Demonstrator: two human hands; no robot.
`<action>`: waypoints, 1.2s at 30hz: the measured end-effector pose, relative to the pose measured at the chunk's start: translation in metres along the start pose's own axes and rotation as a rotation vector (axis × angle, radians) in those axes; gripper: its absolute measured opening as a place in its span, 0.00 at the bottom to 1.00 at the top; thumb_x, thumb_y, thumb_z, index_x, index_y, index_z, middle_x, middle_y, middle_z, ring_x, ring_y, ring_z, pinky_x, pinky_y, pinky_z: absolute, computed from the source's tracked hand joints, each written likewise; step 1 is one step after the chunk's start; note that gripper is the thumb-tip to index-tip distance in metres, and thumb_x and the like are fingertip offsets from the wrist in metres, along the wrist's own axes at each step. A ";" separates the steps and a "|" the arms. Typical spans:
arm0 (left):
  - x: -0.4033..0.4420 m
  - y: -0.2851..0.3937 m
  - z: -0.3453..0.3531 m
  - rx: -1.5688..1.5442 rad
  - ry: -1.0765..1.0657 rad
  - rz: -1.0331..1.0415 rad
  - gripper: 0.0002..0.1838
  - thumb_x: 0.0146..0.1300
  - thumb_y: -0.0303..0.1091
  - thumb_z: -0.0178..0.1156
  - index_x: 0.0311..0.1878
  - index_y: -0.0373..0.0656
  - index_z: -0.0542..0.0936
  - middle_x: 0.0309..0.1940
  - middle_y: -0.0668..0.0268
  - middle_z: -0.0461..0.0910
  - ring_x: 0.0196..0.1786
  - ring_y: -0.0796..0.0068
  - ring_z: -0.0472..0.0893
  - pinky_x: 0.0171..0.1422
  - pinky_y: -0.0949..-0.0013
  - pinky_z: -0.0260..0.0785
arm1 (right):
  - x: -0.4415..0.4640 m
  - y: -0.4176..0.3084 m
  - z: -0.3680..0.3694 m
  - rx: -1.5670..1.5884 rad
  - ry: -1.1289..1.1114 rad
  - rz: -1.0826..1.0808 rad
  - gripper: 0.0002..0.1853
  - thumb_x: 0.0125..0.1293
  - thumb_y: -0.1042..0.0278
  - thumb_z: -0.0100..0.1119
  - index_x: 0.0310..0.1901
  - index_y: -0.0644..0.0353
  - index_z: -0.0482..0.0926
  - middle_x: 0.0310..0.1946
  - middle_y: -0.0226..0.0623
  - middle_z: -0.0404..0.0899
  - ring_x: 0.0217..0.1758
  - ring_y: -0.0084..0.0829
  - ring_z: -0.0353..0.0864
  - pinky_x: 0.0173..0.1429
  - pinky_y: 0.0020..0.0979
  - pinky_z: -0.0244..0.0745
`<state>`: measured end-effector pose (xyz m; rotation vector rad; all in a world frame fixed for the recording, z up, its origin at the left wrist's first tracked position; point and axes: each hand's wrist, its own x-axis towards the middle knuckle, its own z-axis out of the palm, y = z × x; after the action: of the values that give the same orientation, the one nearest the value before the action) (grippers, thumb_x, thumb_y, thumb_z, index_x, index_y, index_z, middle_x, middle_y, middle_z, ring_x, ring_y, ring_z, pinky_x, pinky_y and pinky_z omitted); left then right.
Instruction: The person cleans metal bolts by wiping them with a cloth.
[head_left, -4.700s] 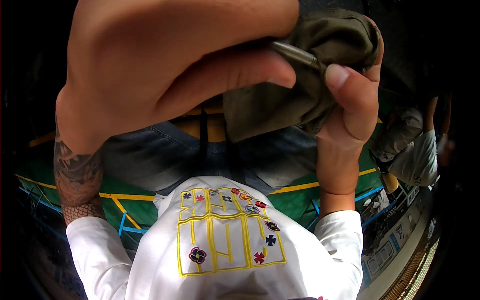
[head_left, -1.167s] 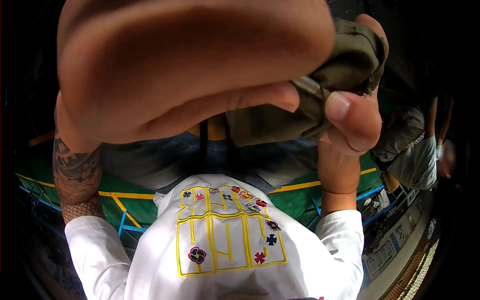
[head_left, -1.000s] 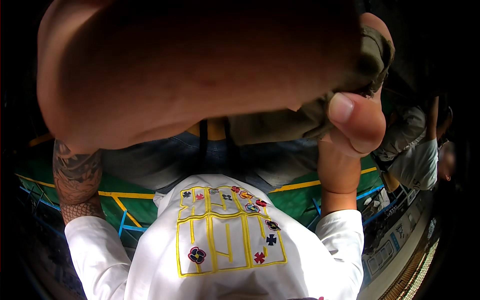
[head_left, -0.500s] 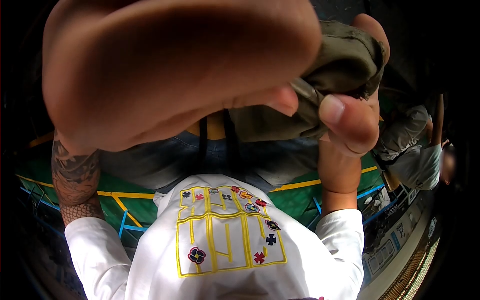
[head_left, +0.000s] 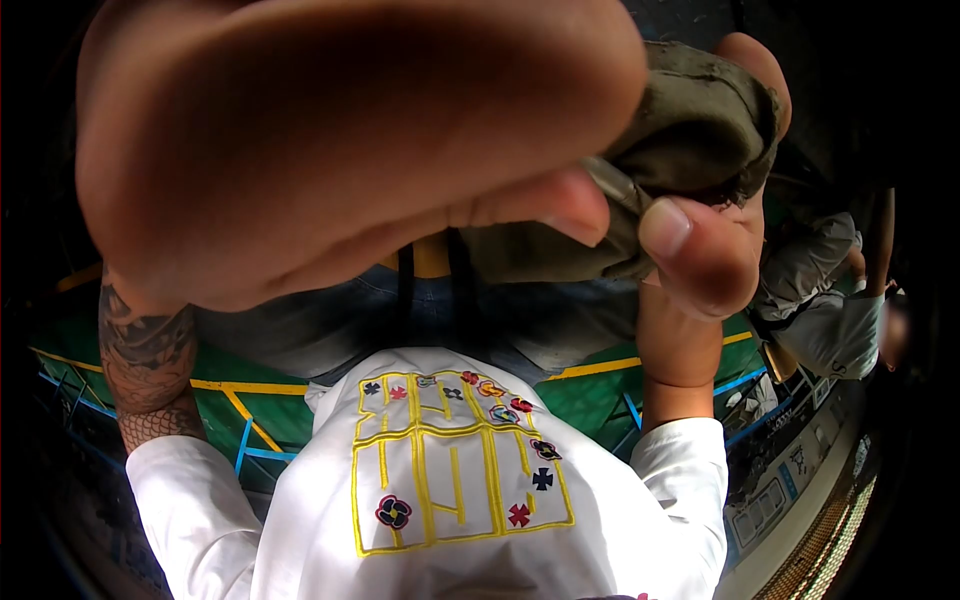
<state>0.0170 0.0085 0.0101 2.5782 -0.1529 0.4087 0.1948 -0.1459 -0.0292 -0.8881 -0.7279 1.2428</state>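
A bunched piece of olive-green cloth (head_left: 700,120) with a seam and a frayed edge is held up close to the camera. My right hand (head_left: 705,255) is closed on it, the thumb pressing the near side and fingers behind its far edge. A narrow, paler folded strip (head_left: 617,185) runs between the two thumbs. My left hand (head_left: 350,150) looms large and blurred, its side toward the camera. The left thumb lies against the cloth; the left fingertips are hidden behind the hand.
Below are my white shirt (head_left: 460,480) with yellow stitching and my jeans (head_left: 560,320). The green floor (head_left: 270,365) has yellow lines, with blue frames (head_left: 265,455) nearby. Another person (head_left: 835,320) is at the right. Shade darkens the edges.
My left thumb has shifted slightly right and down toward the right thumb. The cloth's outer edge and the right fingers have moved a little right. Both hands keep much the same pose.
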 end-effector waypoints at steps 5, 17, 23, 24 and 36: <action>0.001 -0.003 -0.005 0.007 -0.061 0.001 0.21 0.52 0.45 0.66 0.36 0.34 0.78 0.20 0.62 0.75 0.17 0.70 0.69 0.20 0.68 0.58 | 0.001 -0.006 0.000 -0.185 0.044 0.017 0.48 0.37 0.66 0.57 0.68 0.63 0.54 0.52 0.44 0.73 0.57 0.39 0.74 0.66 0.35 0.65; 0.001 -0.004 -0.004 0.046 -0.093 -0.033 0.21 0.52 0.47 0.65 0.35 0.35 0.78 0.22 0.63 0.75 0.19 0.68 0.71 0.23 0.68 0.60 | 0.009 -0.003 -0.002 0.033 0.006 0.015 0.45 0.39 0.68 0.56 0.66 0.63 0.57 0.51 0.44 0.74 0.55 0.38 0.75 0.65 0.35 0.67; 0.002 -0.004 -0.004 0.053 -0.085 -0.032 0.21 0.52 0.47 0.65 0.35 0.35 0.78 0.22 0.63 0.75 0.20 0.68 0.71 0.23 0.68 0.60 | 0.011 -0.003 -0.003 0.045 0.020 0.021 0.45 0.39 0.69 0.57 0.66 0.63 0.57 0.51 0.44 0.74 0.55 0.38 0.75 0.65 0.35 0.68; 0.002 -0.004 -0.003 0.053 -0.083 -0.032 0.21 0.52 0.46 0.65 0.35 0.35 0.78 0.22 0.63 0.75 0.20 0.68 0.71 0.23 0.68 0.60 | 0.011 -0.004 -0.003 0.048 0.020 0.020 0.45 0.39 0.70 0.57 0.66 0.63 0.57 0.51 0.44 0.74 0.55 0.38 0.75 0.65 0.35 0.68; 0.003 -0.002 -0.003 0.057 -0.065 -0.031 0.21 0.51 0.46 0.66 0.35 0.35 0.78 0.21 0.63 0.74 0.20 0.67 0.72 0.24 0.68 0.61 | 0.014 -0.005 -0.004 0.076 0.035 0.033 0.44 0.40 0.72 0.57 0.66 0.62 0.58 0.51 0.44 0.74 0.55 0.38 0.75 0.64 0.36 0.68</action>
<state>0.0191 0.0117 0.0123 2.6475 -0.1255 0.3230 0.2031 -0.1333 -0.0273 -0.8608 -0.6363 1.2724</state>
